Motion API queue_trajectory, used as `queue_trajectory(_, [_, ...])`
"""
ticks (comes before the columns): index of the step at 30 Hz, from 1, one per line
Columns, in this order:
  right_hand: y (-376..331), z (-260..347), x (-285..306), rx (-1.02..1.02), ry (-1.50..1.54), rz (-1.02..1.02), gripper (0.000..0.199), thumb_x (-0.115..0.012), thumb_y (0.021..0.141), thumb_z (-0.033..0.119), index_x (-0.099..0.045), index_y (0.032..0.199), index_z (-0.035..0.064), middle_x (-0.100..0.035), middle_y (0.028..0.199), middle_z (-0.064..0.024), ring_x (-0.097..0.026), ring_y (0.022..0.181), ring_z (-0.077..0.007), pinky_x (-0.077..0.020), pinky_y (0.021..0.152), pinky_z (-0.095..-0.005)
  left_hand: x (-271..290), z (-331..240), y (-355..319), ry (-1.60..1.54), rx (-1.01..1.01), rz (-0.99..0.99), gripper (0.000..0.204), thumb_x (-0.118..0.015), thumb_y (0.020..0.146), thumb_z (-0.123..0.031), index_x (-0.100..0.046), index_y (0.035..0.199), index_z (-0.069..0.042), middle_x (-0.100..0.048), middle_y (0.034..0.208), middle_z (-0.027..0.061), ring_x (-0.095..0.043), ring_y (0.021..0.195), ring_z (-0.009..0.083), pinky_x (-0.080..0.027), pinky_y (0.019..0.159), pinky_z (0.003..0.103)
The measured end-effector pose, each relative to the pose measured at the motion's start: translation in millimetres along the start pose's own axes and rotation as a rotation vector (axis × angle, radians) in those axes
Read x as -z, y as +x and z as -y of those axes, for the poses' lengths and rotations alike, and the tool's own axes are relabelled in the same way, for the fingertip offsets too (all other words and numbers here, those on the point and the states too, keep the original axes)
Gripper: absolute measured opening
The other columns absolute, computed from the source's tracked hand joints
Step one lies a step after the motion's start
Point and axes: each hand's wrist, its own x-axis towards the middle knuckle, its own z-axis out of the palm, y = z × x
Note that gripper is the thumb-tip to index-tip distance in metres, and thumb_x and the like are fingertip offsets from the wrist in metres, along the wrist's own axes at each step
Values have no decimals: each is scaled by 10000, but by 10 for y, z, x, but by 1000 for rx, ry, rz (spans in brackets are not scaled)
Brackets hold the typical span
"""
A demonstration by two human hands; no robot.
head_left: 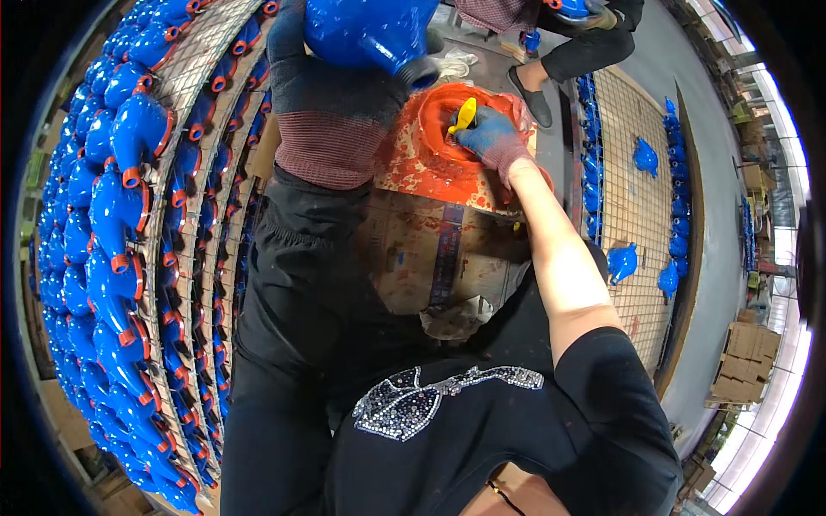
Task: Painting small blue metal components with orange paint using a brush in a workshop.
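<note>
In my left hand [340, 95], gloved in dark knit with a maroon cuff, is a glossy blue rounded casting [370, 26] with a short spout. The spout's dark end points down to the right, and the fingers wrap round the body's sides. My right hand [490, 138], in a blue-grey glove, grips a yellow-handled tool [465, 116], its lower end hidden in the tub. That hand is over a round tub [428, 120] thickly coated with red paint. The tub rests on a red-splattered board [413, 176] in front of me.
Many blue castings with red rims [116, 211] are stacked on wire mesh racks [194, 82] at my left. To the right, a mesh rack [637, 112] carries more blue castings [621, 262]. Another person [594, 56] sits ahead. Cardboard boxes [744, 361] stand far right.
</note>
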Motion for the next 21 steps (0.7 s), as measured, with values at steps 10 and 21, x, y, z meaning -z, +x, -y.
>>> queue_trajectory(10, [-423,306,301,190,188,-203,247,-721,826,62,-689,1064,3,-712,973,-61,-654,884,-132,-512,795,-266,109,74,-168,-121,11,-285,532,-584,940,-503,-529,1299,-114,-627,1155,131,-662,919,285,-597,759,355])
queue_trajectory(21, [-1557,1180,1015,488,648,-716,282,-731,819,-21,-660,1091,-5,-691,1006,-72,-635,837,-109,-519,772,-226,27,709,-292,1555,-357,-138,663,-810,680,-79,-462,1245,-73,-567,1185,167,-604,1072,317,-537,852,450])
